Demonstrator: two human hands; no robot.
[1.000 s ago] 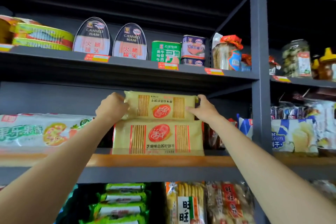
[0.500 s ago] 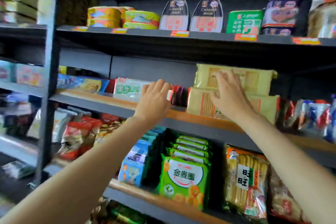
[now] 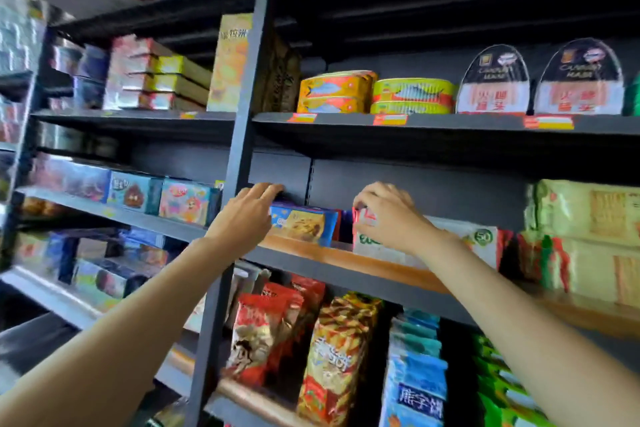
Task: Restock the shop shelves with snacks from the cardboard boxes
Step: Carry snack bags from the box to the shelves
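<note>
Shifting left off yellow cracker packs [image 3: 585,215], hands now at white packet [image 3: 460,239], blue packet [image 3: 304,224]

- The blue biscuit packet [image 3: 304,225] lies on the wood-edged middle shelf [image 3: 332,255], just right of the grey upright post [image 3: 242,149].
- The white-and-green snack pack [image 3: 460,239] sits right of it, apparently touching the two stacked pale yellow cracker packs [image 3: 585,243] further right.
- Oval fish tins [image 3: 377,94] rest on the shelf above; red snack bags [image 3: 266,333] stand below.

Far-left boxes [image 3: 20,45] blurred; right hand [image 3: 391,218] hides white pack's [image 3: 460,239] left end.
</note>
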